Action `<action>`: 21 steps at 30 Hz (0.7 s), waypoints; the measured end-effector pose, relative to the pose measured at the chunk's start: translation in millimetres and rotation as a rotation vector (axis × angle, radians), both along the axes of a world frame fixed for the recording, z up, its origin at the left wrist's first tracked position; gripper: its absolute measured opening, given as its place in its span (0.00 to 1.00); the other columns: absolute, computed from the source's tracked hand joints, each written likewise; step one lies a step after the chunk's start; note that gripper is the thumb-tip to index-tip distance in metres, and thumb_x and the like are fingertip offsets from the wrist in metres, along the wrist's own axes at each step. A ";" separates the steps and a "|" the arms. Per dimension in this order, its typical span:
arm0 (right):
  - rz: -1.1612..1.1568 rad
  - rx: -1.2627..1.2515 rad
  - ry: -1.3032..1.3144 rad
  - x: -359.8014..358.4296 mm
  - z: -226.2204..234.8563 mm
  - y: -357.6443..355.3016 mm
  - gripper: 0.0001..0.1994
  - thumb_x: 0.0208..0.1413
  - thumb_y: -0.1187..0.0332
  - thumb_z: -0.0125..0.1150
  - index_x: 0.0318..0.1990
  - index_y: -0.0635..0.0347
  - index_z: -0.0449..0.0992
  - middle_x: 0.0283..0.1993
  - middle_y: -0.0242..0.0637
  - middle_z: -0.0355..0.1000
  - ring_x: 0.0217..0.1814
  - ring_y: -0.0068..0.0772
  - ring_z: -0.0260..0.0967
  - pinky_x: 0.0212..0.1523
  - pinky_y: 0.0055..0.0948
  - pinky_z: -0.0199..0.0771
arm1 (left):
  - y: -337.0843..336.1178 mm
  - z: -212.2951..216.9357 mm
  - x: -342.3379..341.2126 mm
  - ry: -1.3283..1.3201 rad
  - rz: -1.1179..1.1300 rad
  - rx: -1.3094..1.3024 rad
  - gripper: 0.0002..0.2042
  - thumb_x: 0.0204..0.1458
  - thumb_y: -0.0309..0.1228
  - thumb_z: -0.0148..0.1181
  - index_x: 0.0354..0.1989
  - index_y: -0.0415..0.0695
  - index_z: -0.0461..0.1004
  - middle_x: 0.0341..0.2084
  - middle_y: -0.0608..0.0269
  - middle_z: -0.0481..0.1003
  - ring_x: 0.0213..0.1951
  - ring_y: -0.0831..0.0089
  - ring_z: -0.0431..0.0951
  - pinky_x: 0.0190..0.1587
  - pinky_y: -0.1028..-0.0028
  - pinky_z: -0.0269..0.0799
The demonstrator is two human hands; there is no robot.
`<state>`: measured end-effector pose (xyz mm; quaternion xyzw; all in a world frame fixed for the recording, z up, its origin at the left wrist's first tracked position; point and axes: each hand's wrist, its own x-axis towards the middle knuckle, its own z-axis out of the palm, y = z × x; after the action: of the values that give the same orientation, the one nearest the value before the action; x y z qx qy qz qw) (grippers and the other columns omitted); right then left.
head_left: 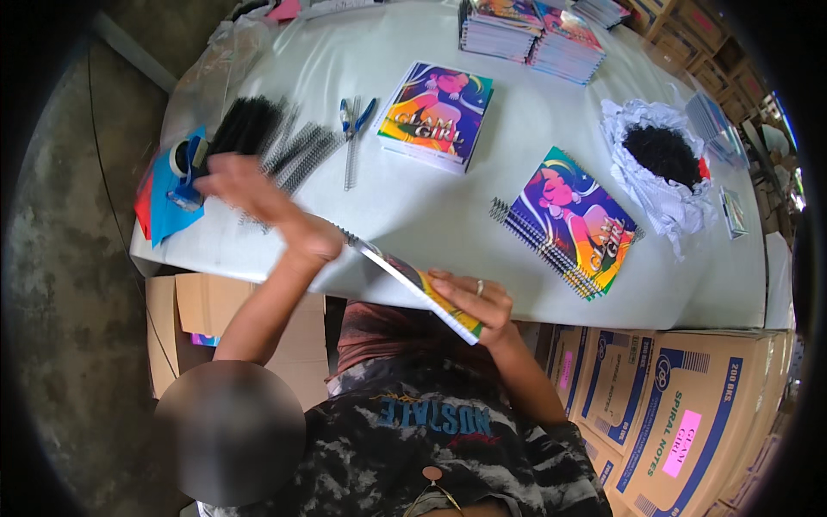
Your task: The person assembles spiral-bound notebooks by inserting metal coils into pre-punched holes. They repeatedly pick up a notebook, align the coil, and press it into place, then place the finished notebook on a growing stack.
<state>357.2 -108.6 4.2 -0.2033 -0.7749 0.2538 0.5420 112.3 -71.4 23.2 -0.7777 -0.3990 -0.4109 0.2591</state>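
Observation:
My right hand point(478, 302), with a ring on one finger, grips a notebook point(422, 289) at the table's front edge. The notebook is tilted, its white page edge facing me. A black spiral coil point(349, 234) sticks out of its far left end. My left hand point(263, 202) is stretched out and smeared by motion, holding nothing. Its wrist end lies close to the coil; whether they touch I cannot tell. Loose black spiral coils point(297, 155) lie beyond my left hand, with blue-handled pliers point(355, 121) beside them.
Colourful notebooks stand in a stack point(435, 112) mid-table. Coiled notebooks point(573, 224) lie fanned at right, near crumpled white wrapping point(668, 172) around black scraps. More notebook stacks point(564, 47) sit at the back. A blue tape dispenser point(185, 177) is at left; cardboard boxes point(672, 414) stand below right.

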 end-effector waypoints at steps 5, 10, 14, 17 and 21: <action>-0.054 0.062 -0.003 2.9 0.9 13.3 0.17 0.41 0.78 0.62 0.44 0.67 0.75 0.42 0.47 0.74 0.40 0.39 0.75 0.39 0.30 0.75 | -29.3 -65.8 -6.1 0.212 -0.261 -0.079 0.52 0.40 0.71 0.35 0.62 0.33 0.47 0.59 0.33 0.48 0.62 0.35 0.39 0.58 0.40 0.23; -0.051 0.070 0.009 -5.0 -4.2 1.5 0.15 0.43 0.77 0.62 0.42 0.69 0.75 0.38 0.50 0.75 0.40 0.42 0.75 0.38 0.30 0.76 | -39.1 -55.9 23.4 -0.002 -0.201 -0.073 0.34 0.56 0.51 0.36 0.59 0.31 0.51 0.56 0.46 0.59 0.58 0.48 0.57 0.57 0.49 0.52; -0.042 0.038 0.007 -3.7 -6.0 2.1 0.18 0.41 0.78 0.62 0.44 0.68 0.74 0.41 0.48 0.74 0.39 0.40 0.75 0.38 0.30 0.75 | -24.0 -14.9 17.1 0.193 -0.139 0.288 0.37 0.54 0.55 0.43 0.58 0.30 0.52 0.52 0.45 0.63 0.54 0.42 0.62 0.54 0.41 0.55; -0.009 0.043 0.012 -9.5 1.5 0.3 0.16 0.43 0.77 0.61 0.43 0.69 0.74 0.40 0.50 0.74 0.40 0.42 0.75 0.40 0.32 0.75 | -29.0 -37.6 16.8 0.076 -0.202 0.101 0.40 0.49 0.58 0.48 0.57 0.31 0.55 0.51 0.41 0.63 0.54 0.41 0.60 0.54 0.41 0.53; -0.052 0.043 0.026 -8.5 -2.2 10.1 0.13 0.48 0.75 0.58 0.42 0.71 0.75 0.40 0.52 0.74 0.40 0.44 0.75 0.40 0.33 0.76 | -49.1 -52.7 5.3 0.409 -0.468 -0.073 0.42 0.46 0.67 0.39 0.60 0.44 0.56 0.59 0.32 0.49 0.58 0.34 0.51 0.56 0.37 0.40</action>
<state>348.7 -98.6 1.9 -0.2083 -0.7677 0.2253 0.5625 117.6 -120.5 -29.5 -0.9239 -0.1631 -0.2796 0.2042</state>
